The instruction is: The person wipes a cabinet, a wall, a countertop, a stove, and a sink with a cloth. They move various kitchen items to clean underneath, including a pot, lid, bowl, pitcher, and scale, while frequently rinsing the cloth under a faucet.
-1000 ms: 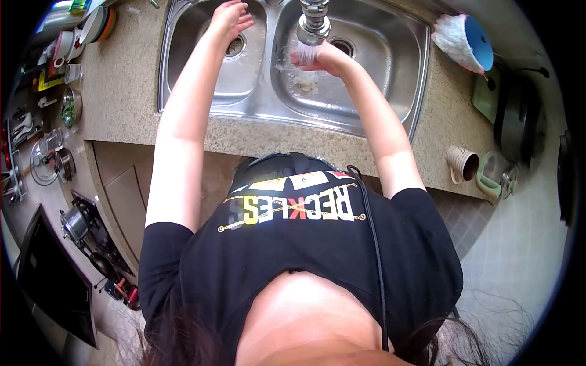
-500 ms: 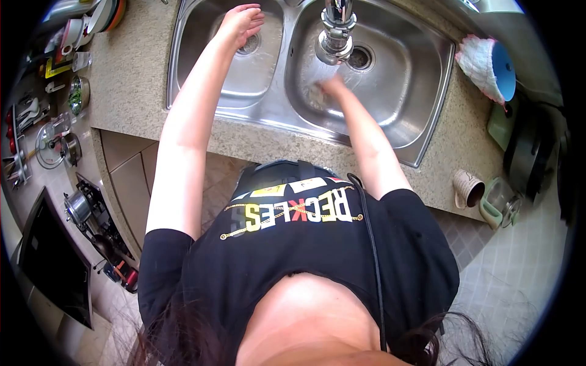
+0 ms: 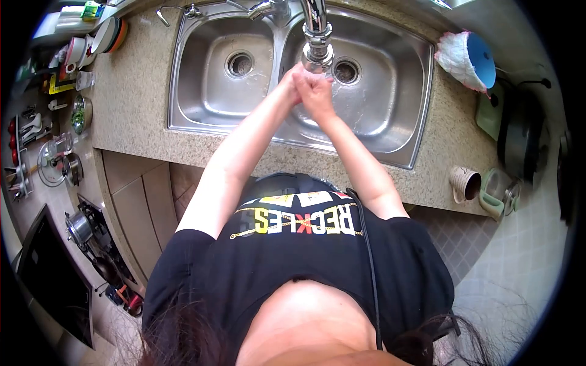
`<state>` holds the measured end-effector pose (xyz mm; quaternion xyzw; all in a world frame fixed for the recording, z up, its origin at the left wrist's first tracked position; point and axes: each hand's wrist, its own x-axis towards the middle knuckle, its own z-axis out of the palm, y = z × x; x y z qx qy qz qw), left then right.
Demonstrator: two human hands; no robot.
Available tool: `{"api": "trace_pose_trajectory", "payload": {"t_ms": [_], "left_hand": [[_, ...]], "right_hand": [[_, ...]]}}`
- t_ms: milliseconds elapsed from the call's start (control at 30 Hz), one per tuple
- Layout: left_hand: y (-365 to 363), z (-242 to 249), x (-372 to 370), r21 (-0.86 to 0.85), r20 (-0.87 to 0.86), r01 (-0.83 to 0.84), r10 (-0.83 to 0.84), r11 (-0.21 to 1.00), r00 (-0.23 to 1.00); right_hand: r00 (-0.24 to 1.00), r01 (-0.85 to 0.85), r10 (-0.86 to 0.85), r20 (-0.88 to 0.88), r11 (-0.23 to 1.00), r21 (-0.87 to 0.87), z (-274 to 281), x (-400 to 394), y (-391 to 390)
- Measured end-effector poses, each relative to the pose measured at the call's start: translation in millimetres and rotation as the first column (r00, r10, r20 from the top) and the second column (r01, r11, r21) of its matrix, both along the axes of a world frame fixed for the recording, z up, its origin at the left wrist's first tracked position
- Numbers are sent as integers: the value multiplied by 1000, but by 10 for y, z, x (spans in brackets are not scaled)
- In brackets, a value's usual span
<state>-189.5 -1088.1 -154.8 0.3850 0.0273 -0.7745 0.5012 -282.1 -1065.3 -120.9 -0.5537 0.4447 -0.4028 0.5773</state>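
Both my hands are together beneath the chrome faucet (image 3: 317, 46), at the near left side of the right sink basin (image 3: 390, 104). My left hand (image 3: 292, 84) reaches in from the left, its fingers mostly hidden behind the other hand and the faucet head. My right hand (image 3: 315, 97) presses against it with curled fingers, the back of the hand toward me. A pale splash of water shows just under the spout, by the fingertips. No object is visible between the hands.
The left sink basin (image 3: 210, 79) has a drain (image 3: 240, 63) and wet streaks. To the right are a cloth-wrapped blue container (image 3: 479, 61), a mug (image 3: 466, 184) and a glass container (image 3: 492, 194). Stacked bowls (image 3: 110, 35) and a glass bowl (image 3: 80, 114) stand left on the counter.
My left hand has moved right from above the left basin to the faucet. My right hand has risen toward the spout, and the two hands now meet.
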Motion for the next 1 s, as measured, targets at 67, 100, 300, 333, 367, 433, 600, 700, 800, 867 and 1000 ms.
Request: {"api": "trace_pose_trajectory", "payload": {"t_ms": [67,100,300,333,367,433,600,700,800,867,1000], "left_hand": [[7,-49,18,4,-15,66,-65,998,998],[28,-178,34,-122,-127,73,-88,990,988],[83,152,-98,-99,111,20,-9,995,994],[115,205,-95,-99,111,22,-11,995,994],[145,247,-68,-85,158,39,-25,996,987],[166,353,-1,-70,205,51,-36,996,978],[99,573,132,-131,188,140,-114,981,975],[58,849,168,-21,483,206,-170,978,859],[65,772,205,-109,781,166,-19,980,624],[100,797,340,-152,776,58,83,987,625],[185,646,543,-37,766,48,-3,998,643]], "right_hand": [[981,-129,113,-159,988,-91,80,-30,20],[945,-153,24,-325,912,-379,76,-28,-4],[840,170,-285,-461,947,-274,-588,-128,-773],[860,180,-241,-450,968,-175,-704,-153,-795],[878,184,-199,-435,980,-75,-805,-165,-791],[955,257,-218,-199,946,197,-1016,-150,-719],[724,-346,-325,609,593,727,-694,-162,-525],[639,-445,-334,693,575,686,-448,-139,-429],[606,-413,-392,692,588,695,-407,-119,-417],[477,-563,-354,804,579,589,-453,-119,-449],[509,-562,-352,785,555,613,-745,-91,-463]]}}
